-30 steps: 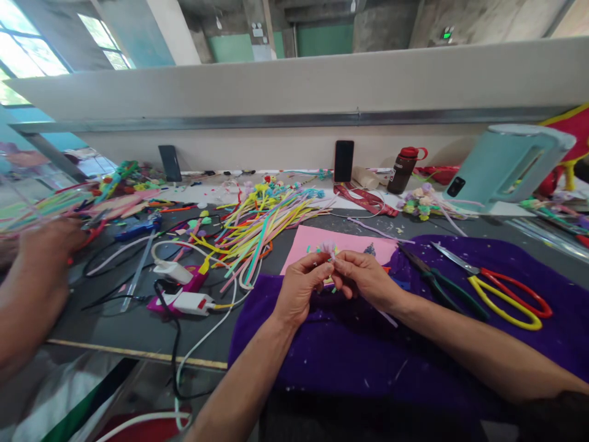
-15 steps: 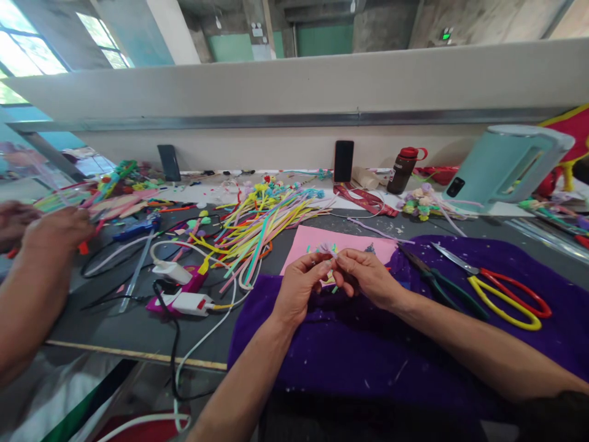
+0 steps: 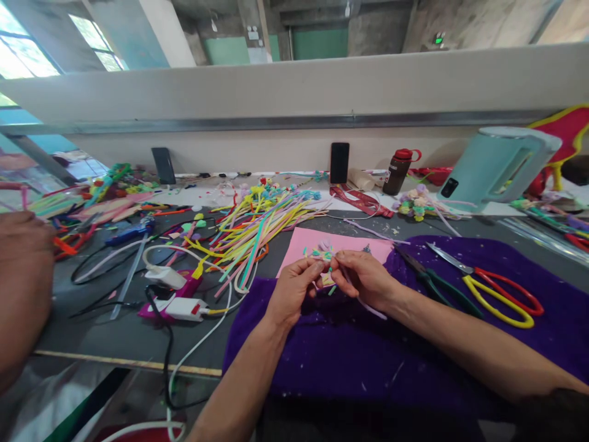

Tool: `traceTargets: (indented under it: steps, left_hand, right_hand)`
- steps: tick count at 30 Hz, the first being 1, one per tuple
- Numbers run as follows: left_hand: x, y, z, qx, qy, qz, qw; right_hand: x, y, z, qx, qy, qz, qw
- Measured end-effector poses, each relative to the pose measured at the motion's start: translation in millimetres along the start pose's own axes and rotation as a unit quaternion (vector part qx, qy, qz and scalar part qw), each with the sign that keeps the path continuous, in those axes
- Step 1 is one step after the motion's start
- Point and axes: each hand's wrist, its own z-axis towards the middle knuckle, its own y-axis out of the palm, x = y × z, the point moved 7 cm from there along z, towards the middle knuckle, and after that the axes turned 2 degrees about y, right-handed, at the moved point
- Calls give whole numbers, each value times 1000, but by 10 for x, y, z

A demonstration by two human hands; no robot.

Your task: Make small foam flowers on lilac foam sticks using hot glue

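My left hand (image 3: 298, 281) and my right hand (image 3: 365, 276) meet over the pink sheet (image 3: 294, 245), fingers pinched closed on a lilac pipe cleaner (image 3: 373, 311). Its loose tail pokes out below my right hand. A small lilac curl (image 3: 325, 244) shows just above the fingertips; whether it belongs to the same stem I cannot tell. Small green and yellow bits lie on the sheet around my fingers. Right of my hands, dark-handled pliers (image 3: 435, 282) and scissors with red and yellow handles (image 3: 494, 288) rest on the purple cloth (image 3: 350, 356).
A heap of coloured pipe cleaners (image 3: 257, 224) lies left of the sheet. Beyond are a phone (image 3: 339, 163), a bottle (image 3: 398, 174) and a kettle (image 3: 494, 169). A power strip (image 3: 177, 298) with cables sits left. At the far left is another person's hand (image 3: 23, 270).
The lilac pipe cleaner's tail now shows below my right hand. My fingers stay together. The view has shifted slightly, and the other person's hand has moved nearer the left edge.
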Motion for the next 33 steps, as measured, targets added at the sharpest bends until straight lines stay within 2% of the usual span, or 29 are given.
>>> traceTargets:
  steps: [5, 12, 16, 18, 21, 23, 25, 28, 33]
  left_hand:
    - [-122, 6, 20, 10, -55, -100, 993]
    - [-129, 131, -11, -18, -41, -138, 990]
    - [-118, 189, -20, -52, -33, -148, 987]
    - [-98, 159, -11, -37, -16, -145, 989]
    - [-34, 29, -10, 41, 27, -120, 992]
    - [18, -24, -25, 73, 49, -98, 991]
    - [51, -32, -40, 78, 53, -82, 992]
    - [64, -17, -55, 73, 43, -75, 994]
    - [59, 7, -69, 67, 44, -77, 994]
  right_hand:
    - [57, 69, -6, -24, 17, 27, 999]
    - [106, 114, -5, -38, 15, 47, 998]
    - [178, 137, -24, -34, 44, 2, 998]
    - [161, 126, -35, -18, 38, -56, 998]
    - [23, 39, -47, 48, -14, -144, 988]
    - [-85, -19, -60, 91, -53, -175, 979]
    - [-161, -44, -72, 111, -81, -182, 974]
    - [-204, -31, -87, 108, -104, -156, 976]
    - [-158, 7, -104, 92, -87, -97, 987]
